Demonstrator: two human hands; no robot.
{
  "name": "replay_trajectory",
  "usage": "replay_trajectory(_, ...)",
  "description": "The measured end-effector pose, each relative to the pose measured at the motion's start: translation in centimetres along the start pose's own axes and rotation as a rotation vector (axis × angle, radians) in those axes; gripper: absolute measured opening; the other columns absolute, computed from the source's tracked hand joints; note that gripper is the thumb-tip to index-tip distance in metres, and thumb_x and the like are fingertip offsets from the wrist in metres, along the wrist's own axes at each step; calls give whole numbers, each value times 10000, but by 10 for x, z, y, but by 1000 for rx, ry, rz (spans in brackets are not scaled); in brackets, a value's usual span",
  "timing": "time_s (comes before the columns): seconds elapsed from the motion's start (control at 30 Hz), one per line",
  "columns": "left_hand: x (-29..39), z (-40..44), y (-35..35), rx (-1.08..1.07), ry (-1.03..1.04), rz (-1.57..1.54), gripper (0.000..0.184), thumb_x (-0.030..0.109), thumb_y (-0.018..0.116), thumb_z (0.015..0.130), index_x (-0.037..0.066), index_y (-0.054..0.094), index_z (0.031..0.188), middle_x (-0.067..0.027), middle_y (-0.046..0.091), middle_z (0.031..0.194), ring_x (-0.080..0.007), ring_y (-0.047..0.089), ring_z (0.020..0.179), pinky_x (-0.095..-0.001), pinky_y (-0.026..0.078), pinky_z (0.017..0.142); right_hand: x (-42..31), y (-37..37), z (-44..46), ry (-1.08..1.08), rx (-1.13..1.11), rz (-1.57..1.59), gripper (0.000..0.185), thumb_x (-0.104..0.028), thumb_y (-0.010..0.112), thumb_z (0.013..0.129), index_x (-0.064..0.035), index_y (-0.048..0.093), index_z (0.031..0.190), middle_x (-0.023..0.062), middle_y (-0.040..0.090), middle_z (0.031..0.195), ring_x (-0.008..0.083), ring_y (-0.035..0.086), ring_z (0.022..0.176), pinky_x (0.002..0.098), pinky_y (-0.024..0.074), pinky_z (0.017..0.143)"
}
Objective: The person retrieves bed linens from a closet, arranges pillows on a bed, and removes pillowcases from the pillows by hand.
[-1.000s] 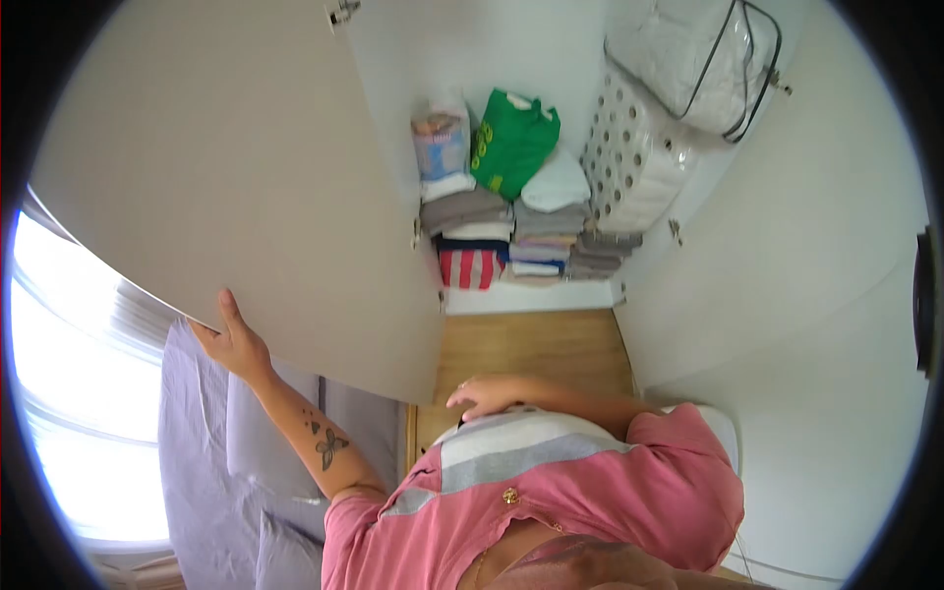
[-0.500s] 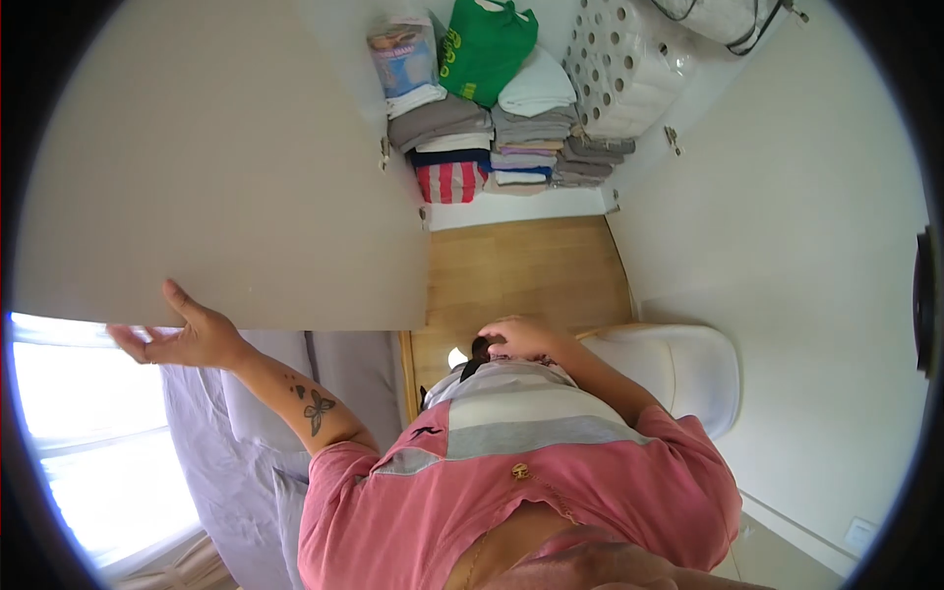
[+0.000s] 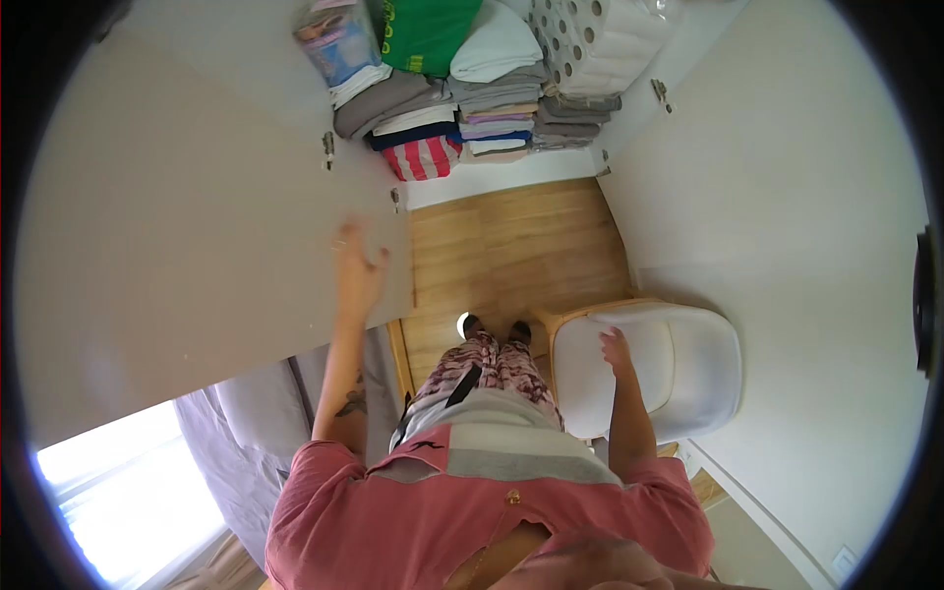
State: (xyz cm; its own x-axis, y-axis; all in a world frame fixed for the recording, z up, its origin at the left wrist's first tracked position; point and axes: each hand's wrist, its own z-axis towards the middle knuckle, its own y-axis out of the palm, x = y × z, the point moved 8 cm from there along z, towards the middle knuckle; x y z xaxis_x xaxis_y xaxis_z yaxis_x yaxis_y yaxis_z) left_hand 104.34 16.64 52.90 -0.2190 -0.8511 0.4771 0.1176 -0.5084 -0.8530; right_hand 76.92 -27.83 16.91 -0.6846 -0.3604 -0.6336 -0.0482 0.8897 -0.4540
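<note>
My left hand (image 3: 360,273) is raised in front of the white cupboard door (image 3: 197,216), fingers spread and a little blurred. Nothing is in it; whether it touches the door I cannot tell. Out to the other side, my right hand (image 3: 616,351) hangs over the white chair (image 3: 703,369), loosely open and holding nothing. Beyond both hands, the cupboard shelf bears stacks of folded grey cloths (image 3: 570,123), a green bag (image 3: 428,34), a folded white cloth (image 3: 497,44) and a red-and-white striped bundle (image 3: 423,157).
A plastic-wrapped pack of rolls (image 3: 600,49) stands at the shelf's right. Another white door panel (image 3: 787,216) rises on the right. Grey bedding (image 3: 236,442) and a bright window (image 3: 138,492) lie to the left. Wooden floor (image 3: 511,236) stretches before my feet.
My left hand has left the door's edge and moved right, across the door's face. My right hand has gone from my waist out over the chair. The view has shifted, showing my legs and feet.
</note>
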Motion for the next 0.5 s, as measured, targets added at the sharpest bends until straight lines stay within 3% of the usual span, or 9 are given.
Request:
replay_trajectory(0.03, -18, -15, 56, -201, -66, -106, 455, 122, 607, 759, 34, 448, 1176, -219, 369, 1302, -370, 326, 1227, -445, 243, 1023, 14, -12, -27, 502, 77, 412, 548, -323, 593, 796, -130, 401, 1272, 96, 531, 1116, 276, 530, 979, 380, 471, 732)
replay_trajectory(0.07, -26, -37, 105, -330, -11, 6, 471, 163, 627, 752, 47, 451, 1173, -225, 364, 1307, -377, 327, 1225, -466, 237, 1024, 19, -14, -20, 509, 70, 421, 548, -323, 593, 796, -130, 401, 1272, 96, 531, 1116, 276, 530, 979, 380, 471, 732)
replay_trajectory(0.1, -48, -66, 159, -451, -25, 48, 475, 213, 637, 749, 69, 463, 1168, -226, 381, 1292, -381, 351, 1202, -482, 247, 1012, 32, -28, -19, 565, 235, 558, 636, -376, 598, 776, -127, 343, 1303, 102, 519, 1101, 265, 529, 908, 380, 477, 686)
replay_trajectory(0.13, -37, -89, 184, -631, -30, 50, 474, 231, 637, 750, 74, 470, 1165, -222, 391, 1282, -381, 360, 1193, -476, 259, 1006, 53, -37, -21, 627, 400, 688, 727, -429, 604, 755, -124, 286, 1333, 107, 506, 1086, 254, 528, 836, 379, 482, 640)
replay_trajectory(0.23, -15, -161, 243, -996, 2, -106, 427, 245, 630, 753, 69, 511, 1123, -207, 473, 1193, -358, 413, 1149, -441, 296, 980, 69, -48, 9, 560, 484, 784, 758, -482, 593, 750, -103, 270, 1322, 113, 453, 1127, 249, 507, 837, 377, 489, 627)
replay_trajectory(0.3, -17, -198, 269, -1097, 96, -214, 343, 224, 609, 752, 54, 552, 1044, -170, 551, 1038, -334, 525, 988, -421, 414, 855, 64, -53, 33, 571, 476, 794, 748, -463, 613, 739, -84, 289, 1297, 124, 463, 1133, 261, 522, 858, 387, 496, 627)
replay_trajectory(0.33, -20, -209, 273, -1109, 91, -211, 343, 224, 609, 752, 54, 552, 1044, -170, 551, 1038, -334, 525, 988, -421, 414, 855, 66, -53, 45, 573, 470, 801, 739, -444, 633, 729, -64, 309, 1273, 136, 473, 1139, 272, 537, 879, 397, 503, 626)
replay_trajectory(0.4, -37, -228, 283, -1196, -113, -330, 350, 201, 609, 750, 33, 552, 1051, -172, 575, 993, -310, 578, 881, -375, 458, 792, 71, -53, 60, 639, 513, 774, 732, -400, 652, 713, -43, 314, 1255, 151, 482, 1142, 300, 553, 887, 419, 509, 624)
replay_trajectory(0.5, -72, -237, 293, -1287, -196, -251, 334, 167, 588, 772, 26, 550, 1073, -182, 573, 1028, -296, 586, 898, -360, 460, 796, 79, -54, 62, 726, 697, 631, 684, -296, 672, 677, -10, 352, 1210, 184, 518, 1112, 342, 581, 881, 442, 519, 623)
